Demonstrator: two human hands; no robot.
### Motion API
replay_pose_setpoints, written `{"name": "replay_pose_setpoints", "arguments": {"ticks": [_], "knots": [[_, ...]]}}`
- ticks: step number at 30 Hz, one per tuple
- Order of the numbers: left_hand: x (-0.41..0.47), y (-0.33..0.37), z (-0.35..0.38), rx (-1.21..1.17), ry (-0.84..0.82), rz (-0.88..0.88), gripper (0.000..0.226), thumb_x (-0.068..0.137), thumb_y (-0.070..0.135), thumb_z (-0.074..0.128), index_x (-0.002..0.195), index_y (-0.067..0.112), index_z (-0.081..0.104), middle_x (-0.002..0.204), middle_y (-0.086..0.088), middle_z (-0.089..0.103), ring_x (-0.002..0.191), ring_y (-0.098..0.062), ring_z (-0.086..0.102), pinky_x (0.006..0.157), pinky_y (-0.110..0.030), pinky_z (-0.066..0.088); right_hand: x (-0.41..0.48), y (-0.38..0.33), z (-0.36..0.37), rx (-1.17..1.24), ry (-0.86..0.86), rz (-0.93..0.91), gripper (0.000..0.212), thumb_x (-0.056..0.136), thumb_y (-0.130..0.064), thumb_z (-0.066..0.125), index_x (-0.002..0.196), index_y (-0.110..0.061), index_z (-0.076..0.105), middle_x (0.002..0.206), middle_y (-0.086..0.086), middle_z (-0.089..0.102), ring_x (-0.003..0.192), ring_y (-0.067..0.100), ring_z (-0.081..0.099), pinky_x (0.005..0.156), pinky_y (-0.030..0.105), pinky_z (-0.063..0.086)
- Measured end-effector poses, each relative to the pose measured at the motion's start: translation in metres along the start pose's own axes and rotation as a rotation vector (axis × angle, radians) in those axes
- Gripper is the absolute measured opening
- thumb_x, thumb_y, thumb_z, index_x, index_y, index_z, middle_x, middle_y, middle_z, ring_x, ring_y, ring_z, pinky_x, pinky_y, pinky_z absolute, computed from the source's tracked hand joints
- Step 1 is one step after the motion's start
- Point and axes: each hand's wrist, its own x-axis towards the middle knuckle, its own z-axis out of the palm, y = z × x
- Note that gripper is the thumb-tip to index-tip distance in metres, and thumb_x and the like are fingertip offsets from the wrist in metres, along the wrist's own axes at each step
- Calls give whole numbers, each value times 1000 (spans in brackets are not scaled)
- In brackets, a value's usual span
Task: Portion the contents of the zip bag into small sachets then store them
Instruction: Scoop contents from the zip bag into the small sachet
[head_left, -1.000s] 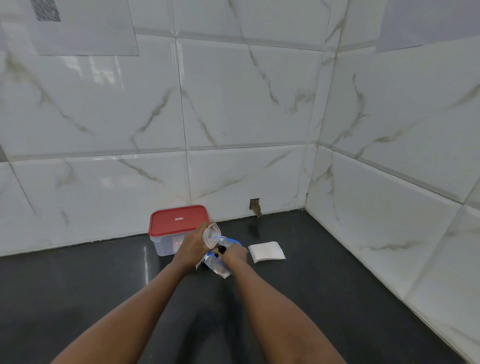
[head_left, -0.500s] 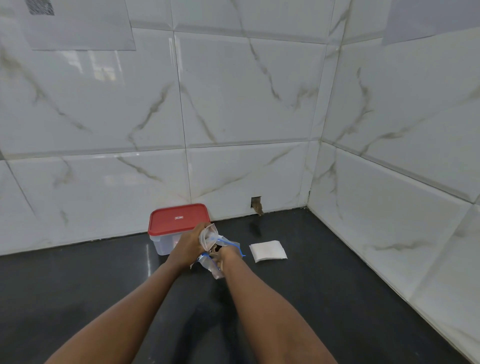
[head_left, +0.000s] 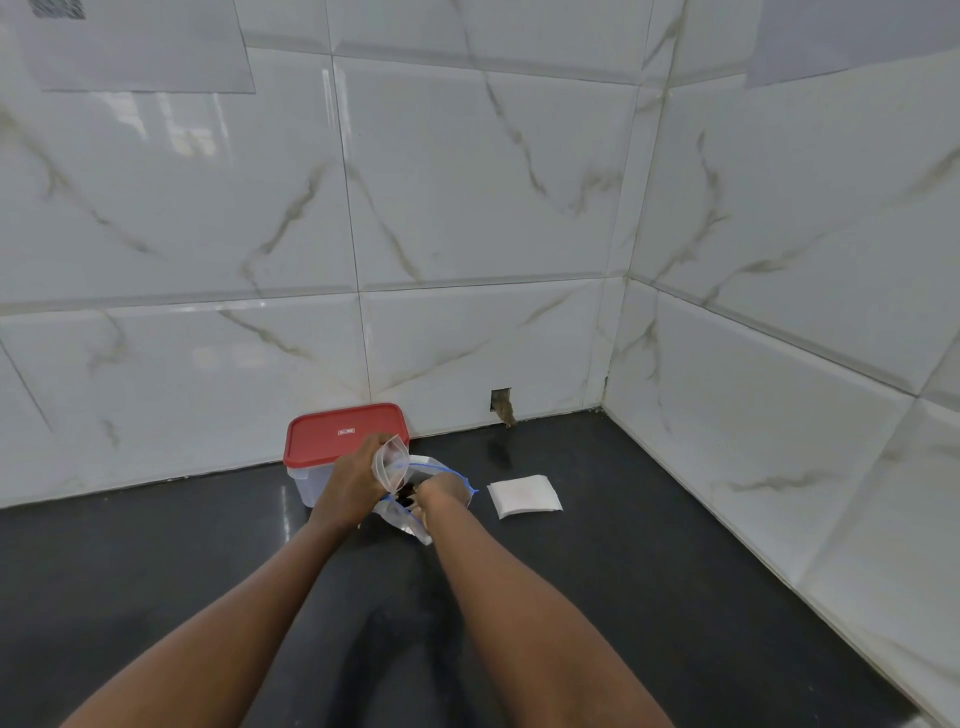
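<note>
My left hand (head_left: 352, 483) holds a small clear sachet (head_left: 390, 461) upright with its mouth up. Just right of it lies the clear zip bag (head_left: 402, 514) with a blue seal line, its mouth gaping. My right hand (head_left: 442, 492) reaches into that mouth, fingers closed around something dark inside; what it holds is mostly hidden. Behind my left hand stands a clear box with a red lid (head_left: 343, 434), lid on. A flat stack of empty white sachets (head_left: 524, 496) rests on the counter to the right.
The black counter (head_left: 649, 571) runs into a corner of white marble tiles at the back and right. A small hole in the back wall (head_left: 501, 405) sits at counter level. Papers are stuck high on the walls.
My right hand has pushed deeper into the zip bag's mouth. The sachet in my left hand has stayed nearly in place, and the zip bag has opened wider.
</note>
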Motion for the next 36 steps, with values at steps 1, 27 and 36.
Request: {"name": "replay_pose_setpoints", "arguments": {"ticks": [1,27,36], "knots": [[-1,0,0,-4,-5,-7,32,78,1,69,108,5,58,83,-1,60,73,-20,57,62,-24,44,3,0,-2,0,5,-6,25,99,-8,39,116,2,54,104,13,52,68,23,50,55,28,40],[-2,12,-4,67,-360,-20,39,79,23,69,112,21,48,94,7,56,84,-17,54,69,-25,38,-9,-14,-39,-1722,-85,-665,23,94,-13,45,74,-15,55,69,-7,45,71,9,52,65,0,41],[-8,23,4,-47,-170,-181,46,84,12,58,127,16,40,101,-8,60,91,-29,58,74,-34,44,-20,-3,-37,-1742,-176,-674,34,98,-17,38,126,-7,55,127,13,57,120,28,53,98,35,42]]}}
